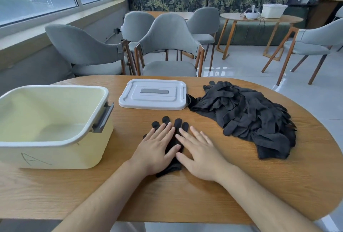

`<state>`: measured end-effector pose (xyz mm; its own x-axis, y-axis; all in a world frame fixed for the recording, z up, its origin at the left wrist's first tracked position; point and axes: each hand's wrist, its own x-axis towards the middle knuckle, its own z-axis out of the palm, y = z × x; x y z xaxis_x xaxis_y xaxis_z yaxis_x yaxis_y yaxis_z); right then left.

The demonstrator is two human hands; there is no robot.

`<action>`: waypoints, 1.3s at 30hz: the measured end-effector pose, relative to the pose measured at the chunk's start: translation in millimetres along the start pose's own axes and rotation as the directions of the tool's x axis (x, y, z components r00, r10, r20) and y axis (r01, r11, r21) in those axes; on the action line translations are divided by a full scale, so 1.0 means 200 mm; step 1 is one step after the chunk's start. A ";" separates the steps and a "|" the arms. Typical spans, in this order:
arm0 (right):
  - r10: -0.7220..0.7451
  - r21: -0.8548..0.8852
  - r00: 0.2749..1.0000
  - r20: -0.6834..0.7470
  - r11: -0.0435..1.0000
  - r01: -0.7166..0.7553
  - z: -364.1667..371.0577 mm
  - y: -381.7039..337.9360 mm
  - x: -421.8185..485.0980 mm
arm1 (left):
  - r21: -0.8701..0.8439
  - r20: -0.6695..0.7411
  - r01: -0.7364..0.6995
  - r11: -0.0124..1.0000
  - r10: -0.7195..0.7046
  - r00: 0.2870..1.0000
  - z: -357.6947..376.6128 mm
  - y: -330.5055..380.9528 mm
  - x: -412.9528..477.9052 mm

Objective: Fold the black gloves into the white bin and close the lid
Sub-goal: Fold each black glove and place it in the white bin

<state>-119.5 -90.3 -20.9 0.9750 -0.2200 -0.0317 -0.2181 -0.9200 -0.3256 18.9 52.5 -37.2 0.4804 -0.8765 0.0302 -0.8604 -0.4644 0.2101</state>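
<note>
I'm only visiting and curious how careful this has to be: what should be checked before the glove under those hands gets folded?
1. Glove lies flat on the table, its fingers pointing away from the person: ok.
2. Left hand and right hand both press on it with straight fingers: ok.
3. White bin is open, with nothing visible inside: ok.
4. Lid is off, lying flat beyond the glove and out of the way: ok.
5. Pile of gloves sits apart from the glove being worked: ok.
6. Whether one glove or a stacked pair lies under the hands: cannot tell.
</note>
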 end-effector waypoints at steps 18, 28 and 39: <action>0.347 0.325 0.724 -0.596 0.929 -0.178 -0.16 0.28 0.56 | -0.192 -0.102 -0.012 0.981 -0.008 0.995 -0.01 -0.01 -0.04; 0.445 0.559 0.729 -0.521 0.823 -0.103 -0.75 0.31 0.45 | -0.442 -0.252 0.007 0.897 -0.132 0.959 -0.05 -0.02 -0.06; 0.365 0.407 0.799 -0.477 0.898 -0.167 -0.94 0.23 0.40 | -0.405 -0.394 -0.033 0.914 -0.142 0.908 -0.06 0.00 -0.07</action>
<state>-58.7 -211.3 138.7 0.6792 -0.6668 0.3069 -0.3417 -0.6572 -0.6717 14.1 65.9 -25.4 0.6257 -0.6798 0.3826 -0.7327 -0.3440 0.5872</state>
